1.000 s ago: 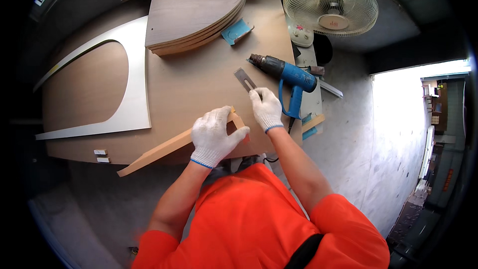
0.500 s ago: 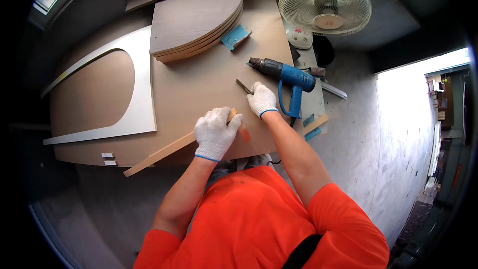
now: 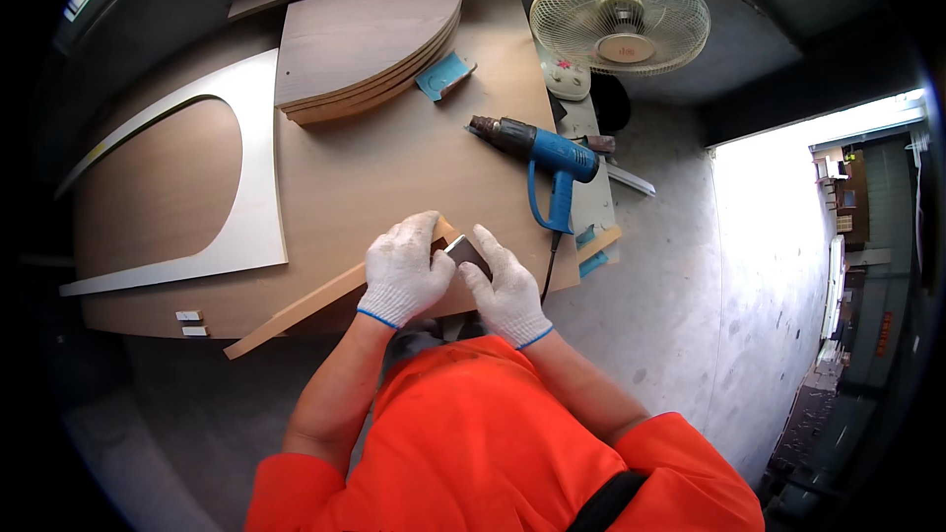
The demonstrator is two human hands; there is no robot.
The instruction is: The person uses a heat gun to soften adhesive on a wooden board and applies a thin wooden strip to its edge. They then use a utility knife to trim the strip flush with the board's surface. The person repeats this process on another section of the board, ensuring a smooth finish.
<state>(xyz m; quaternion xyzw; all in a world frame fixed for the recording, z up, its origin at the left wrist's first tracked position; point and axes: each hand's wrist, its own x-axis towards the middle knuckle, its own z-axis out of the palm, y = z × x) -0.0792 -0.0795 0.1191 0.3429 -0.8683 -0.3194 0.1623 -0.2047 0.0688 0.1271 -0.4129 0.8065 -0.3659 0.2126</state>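
A long, narrow light-wood strip [image 3: 301,309] lies slantwise across the near edge of the workbench, its lower left end sticking out past that edge. My left hand [image 3: 402,271], in a white knit glove, is closed around the strip near its right end. Close beside it, my gloved right hand [image 3: 508,288] grips a small flat dark piece [image 3: 467,254] with a pale edge between thumb and fingers. This piece is held up against the strip's end; whether it touches is hard to tell. Beyond my right hand a blue heat gun [image 3: 552,160] lies on its side on the bench.
On the brown workbench [image 3: 394,167] stand stacked curved boards [image 3: 370,44], a blue scrap [image 3: 443,76] and a white frame with a rounded opening [image 3: 258,207]. Two small white blocks [image 3: 189,323] sit by the near edge. A fan [image 3: 621,20] stands at the far right.
My right hand has come back toward me from near the heat gun, bringing the dark piece to the strip's end. The left hand keeps its hold. The whole view has shifted slightly.
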